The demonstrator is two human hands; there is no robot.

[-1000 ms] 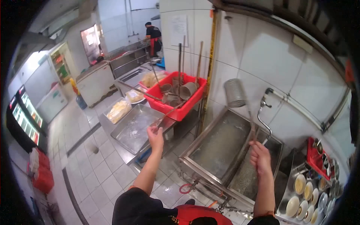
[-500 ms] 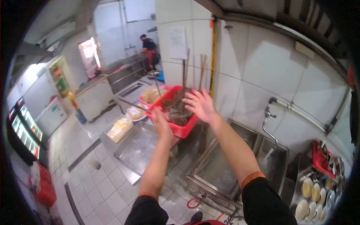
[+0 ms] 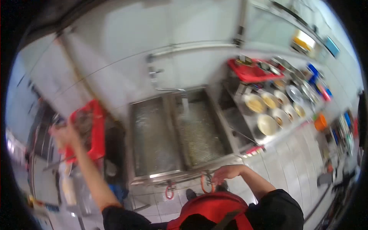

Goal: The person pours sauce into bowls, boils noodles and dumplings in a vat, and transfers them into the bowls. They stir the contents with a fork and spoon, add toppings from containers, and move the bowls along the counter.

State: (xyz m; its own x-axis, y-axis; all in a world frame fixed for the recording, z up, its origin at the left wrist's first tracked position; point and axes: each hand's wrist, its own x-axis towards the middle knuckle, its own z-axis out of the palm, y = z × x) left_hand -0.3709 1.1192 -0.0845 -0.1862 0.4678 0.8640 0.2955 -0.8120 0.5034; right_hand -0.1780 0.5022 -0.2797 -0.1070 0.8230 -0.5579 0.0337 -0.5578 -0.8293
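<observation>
Right hand (image 3: 226, 173), which held a long-handled strainer above the double sink (image 3: 174, 130) a second ago, is now at the sink's front edge without it; I judge that strainer set down. Blurred strainers (image 3: 83, 122) sit in the red crate (image 3: 99, 128), left of the sink, just beside the left hand's (image 3: 65, 136) fingers: spread or pinching, cannot tell. Right fingers droop near an orange ring (image 3: 207, 184), well apart from the strainers; grip unclear.
</observation>
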